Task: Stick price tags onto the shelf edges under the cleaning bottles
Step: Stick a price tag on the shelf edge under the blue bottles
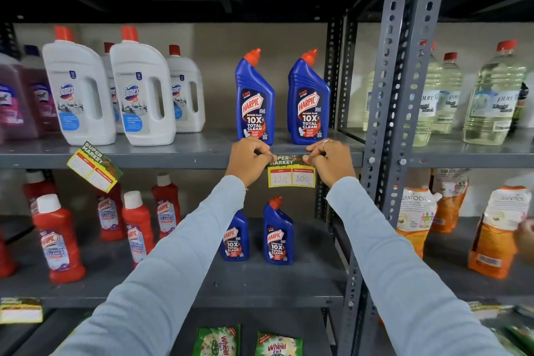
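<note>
A yellow, red and green price tag [291,175] marked 120 and 100 hangs flat against the grey shelf edge [173,159], under two blue Harpic bottles [254,101]. My left hand [250,159] pinches the tag's top left corner. My right hand [329,160], with a ring on it, pinches the top right corner. Both hands press the tag's top strip to the edge. Another tag [94,166] sits tilted on the same edge, under the white Domex bottles [138,89].
A perforated grey upright [390,124] stands just right of my right hand. Red Harpic bottles [57,237] and smaller blue ones [278,234] fill the lower shelf. Clear liquid bottles [491,95] and orange pouches [491,234] occupy the right bay. A third tag [20,311] hangs low left.
</note>
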`<state>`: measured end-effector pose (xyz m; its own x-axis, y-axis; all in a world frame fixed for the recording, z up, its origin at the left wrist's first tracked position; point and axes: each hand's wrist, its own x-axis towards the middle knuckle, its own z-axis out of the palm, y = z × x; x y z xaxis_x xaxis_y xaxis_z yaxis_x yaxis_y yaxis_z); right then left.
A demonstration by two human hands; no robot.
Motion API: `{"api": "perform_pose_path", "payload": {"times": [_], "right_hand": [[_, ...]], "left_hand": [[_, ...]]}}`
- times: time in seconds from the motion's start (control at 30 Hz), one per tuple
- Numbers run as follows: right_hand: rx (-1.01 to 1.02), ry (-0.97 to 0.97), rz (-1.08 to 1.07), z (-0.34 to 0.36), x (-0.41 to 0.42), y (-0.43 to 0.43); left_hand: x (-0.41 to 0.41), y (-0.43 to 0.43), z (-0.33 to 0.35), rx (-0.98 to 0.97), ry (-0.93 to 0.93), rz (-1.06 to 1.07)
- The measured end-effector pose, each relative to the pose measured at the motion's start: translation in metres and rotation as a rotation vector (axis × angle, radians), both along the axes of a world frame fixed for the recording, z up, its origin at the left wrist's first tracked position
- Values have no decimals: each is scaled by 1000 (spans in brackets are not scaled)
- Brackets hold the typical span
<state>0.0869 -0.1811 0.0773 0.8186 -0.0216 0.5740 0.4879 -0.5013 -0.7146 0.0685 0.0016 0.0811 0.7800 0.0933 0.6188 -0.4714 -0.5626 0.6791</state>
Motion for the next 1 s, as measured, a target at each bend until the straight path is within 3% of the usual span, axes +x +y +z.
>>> {"api": "perform_pose_path", "payload": {"times": [0.57,0.8,1.0], "right_hand": [[-265,-158,-214,-5,1,5],[-273,-143,-216,-1,3,8],[-191,-100,-240,1,5,13]], "left_hand": [[10,6,-8,47,-111,11],[10,7,-20,432,-245,123],[8,7,-23,444,-225,140]]}}
